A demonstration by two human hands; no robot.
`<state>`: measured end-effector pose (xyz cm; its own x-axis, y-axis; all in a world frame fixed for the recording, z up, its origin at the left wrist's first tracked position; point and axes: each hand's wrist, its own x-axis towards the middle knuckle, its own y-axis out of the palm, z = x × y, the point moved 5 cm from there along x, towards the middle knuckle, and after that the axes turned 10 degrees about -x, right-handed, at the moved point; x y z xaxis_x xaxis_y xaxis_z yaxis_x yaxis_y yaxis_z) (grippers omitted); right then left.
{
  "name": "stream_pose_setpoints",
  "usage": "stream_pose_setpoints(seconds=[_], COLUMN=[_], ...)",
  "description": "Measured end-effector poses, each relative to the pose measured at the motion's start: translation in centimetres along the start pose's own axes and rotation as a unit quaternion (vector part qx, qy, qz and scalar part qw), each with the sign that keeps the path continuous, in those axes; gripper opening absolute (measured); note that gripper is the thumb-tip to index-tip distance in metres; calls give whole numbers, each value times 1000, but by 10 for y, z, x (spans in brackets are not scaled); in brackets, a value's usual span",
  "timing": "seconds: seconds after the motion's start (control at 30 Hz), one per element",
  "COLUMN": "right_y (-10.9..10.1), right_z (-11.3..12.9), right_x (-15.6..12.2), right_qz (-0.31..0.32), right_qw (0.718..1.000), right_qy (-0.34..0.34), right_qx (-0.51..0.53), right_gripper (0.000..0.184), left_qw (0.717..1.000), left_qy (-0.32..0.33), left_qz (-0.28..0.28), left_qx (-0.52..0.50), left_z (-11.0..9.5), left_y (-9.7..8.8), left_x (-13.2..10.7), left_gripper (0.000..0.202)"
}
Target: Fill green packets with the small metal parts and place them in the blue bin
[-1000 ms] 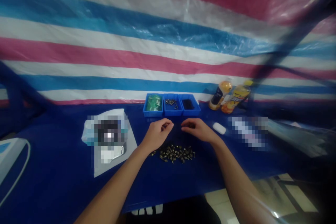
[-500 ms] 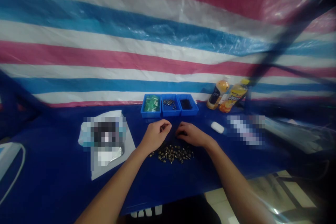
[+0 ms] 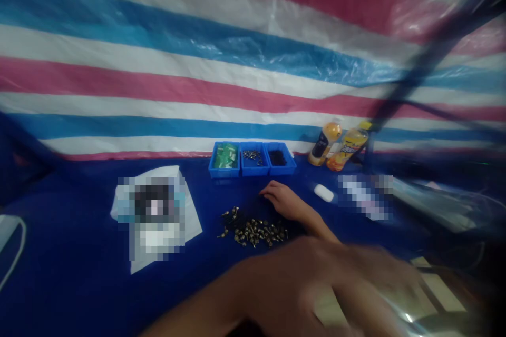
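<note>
My left hand [image 3: 336, 279] looms large and blurred in the foreground, across my right forearm. Its fingers stretch out toward the lower right with a gap beside the thumb, and I see nothing in them; the fingertips are smeared. Beyond it, my right hand [image 3: 281, 199] rests low over the blue table, fingertips drawn together and pointing left. Whatever those fingers pinch, if anything, is too small to make out. Just in front of that hand lies a pile of small brass-coloured metal parts [image 3: 259, 233], with a few strays [image 3: 230, 212] to its left.
Behind the hands stand three blue bins, holding green pieces [image 3: 226, 157], small metal parts [image 3: 253, 156] and dark bits [image 3: 278, 157]. Two drink bottles [image 3: 324, 143], [image 3: 351, 147] and a white rounded case [image 3: 324, 192] are at the right. White paper [image 3: 192, 221] lies left.
My left hand has left its place by the pile and swung back rightward over my right forearm, uncovering the stray parts. My right hand stays near the same spot, fingers reaching slightly farther left.
</note>
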<state>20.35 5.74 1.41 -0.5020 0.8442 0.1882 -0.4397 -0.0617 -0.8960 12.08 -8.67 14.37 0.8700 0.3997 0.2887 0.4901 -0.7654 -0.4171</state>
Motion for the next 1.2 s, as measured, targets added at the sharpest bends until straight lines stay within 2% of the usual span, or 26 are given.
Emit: stream_pose_setpoints(seconds=[0.03, 0.07, 0.1, 0.17, 0.23, 0.3, 0.4, 0.5, 0.57, 0.63, 0.7, 0.73, 0.8, 0.9, 1.0, 1.1, 1.2], right_y=[-2, -4, -6, -10, -14, -17, -16, -13, -15, -20, -25, -27, -29, -25, -19, -20, -40], right_z=[0, 1, 2, 4, 5, 3, -3, -10, -15, -21, -26, -27, -27, -25, -30, -40, -49], right_x=[1, 1, 1, 0, -1, -2, -2, -1, 0, -2, -5, -6, -5, -5, -7, -6, -10], right_qz=[-5, -9, -14, -28, -47, -60, -66, -81, -127, -201, -261, -274, -256, -164, -107, -100, -160], right_qw=[1000, 1000, 999, 997, 995, 992, 986, 978, 963, 936, 908, 904, 918, 961, 979, 979, 960], right_qy=[4, 7, 10, 20, 47, 85, 126, 148, 171, 199, 219, 220, 207, 171, 163, 175, 223], right_qx=[10, 23, 39, 66, 75, 73, 86, 122, 162, 210, 243, 245, 219, 140, 54, 15, 53], right_gripper=[25, 22, 19, 14, 9, 17, 31, 40, 39, 33, 37, 39, 32, 18, 13, 12, 17], left_qw=[999, 994, 989, 966, 930, 903, 880, 874, 878, 882, 886, 887, 889, 889, 889, 892, 893], left_qy=[-21, -36, -54, -99, -98, -120, -157, -175, -183, -185, -182, -180, -177, -182, -191, -195, -197], left_qz=[-34, -103, -137, -189, -214, -245, -294, -310, -306, -302, -299, -299, -296, -293, -290, -286, -282], left_qx=[-7, -1, 26, 149, 282, 330, 339, 330, 320, 311, 305, 304, 302, 301, 298, 291, 290], left_z=[18, 38, 59, 95, 116, 128, 137, 142, 147, 149, 149, 149, 147, 146, 147, 148, 148], left_y=[-10, -24, -36, -58, -74, -86, -98, -102, -102, -101, -99, -99, -97, -97, -97, -96, -95], left_x=[-1, -4, -8, -20, -32, -44, -57, -61, -60, -59, -58, -58, -57, -57, -57, -58, -58], left_gripper=[50, 45, 40, 30, 28, 30, 29, 28, 28, 27, 27, 27, 26, 25, 22, 19, 18])
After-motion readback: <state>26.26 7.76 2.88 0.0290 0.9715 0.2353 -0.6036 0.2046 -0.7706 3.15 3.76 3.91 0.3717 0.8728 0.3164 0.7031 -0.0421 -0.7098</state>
